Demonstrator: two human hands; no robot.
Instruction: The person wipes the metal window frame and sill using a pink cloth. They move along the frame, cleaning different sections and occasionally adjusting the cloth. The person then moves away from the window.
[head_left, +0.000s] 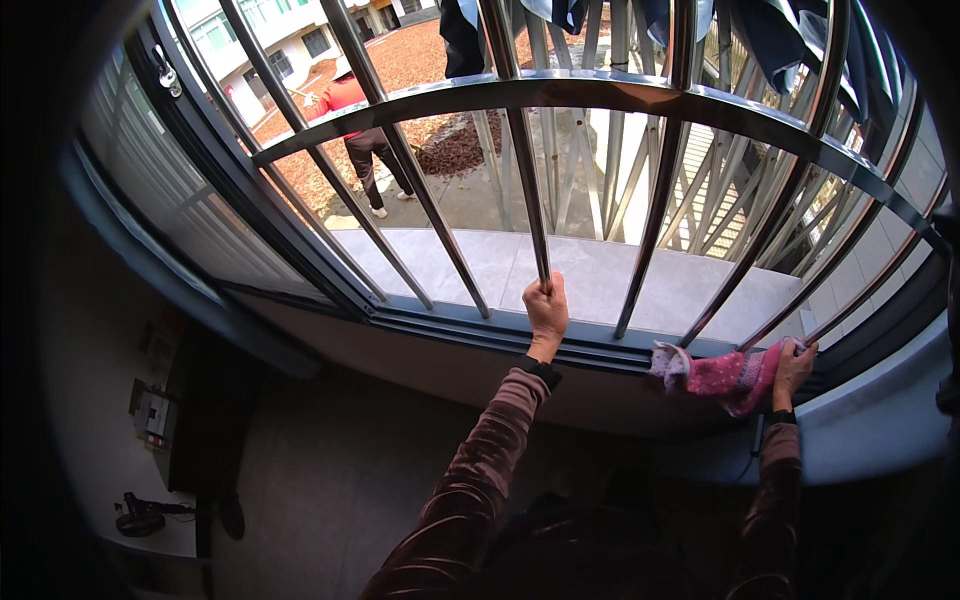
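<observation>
My left hand is wrapped around the lower end of an upright metal window bar. Further right, my right hand grips one end of a pink patterned cloth with a pale fringe. It presses the cloth to the foot of the outermost bars, at the window track. The cloth's other end hangs leftward over the track. A curved metal crossbar joins the upright bars above my hands.
A sliding window pane stands at the left. Outside are a pale ledge, a folding metal lattice, hanging dark cloths and a person in red beside spread brown material. Dark furniture stands indoors at lower left.
</observation>
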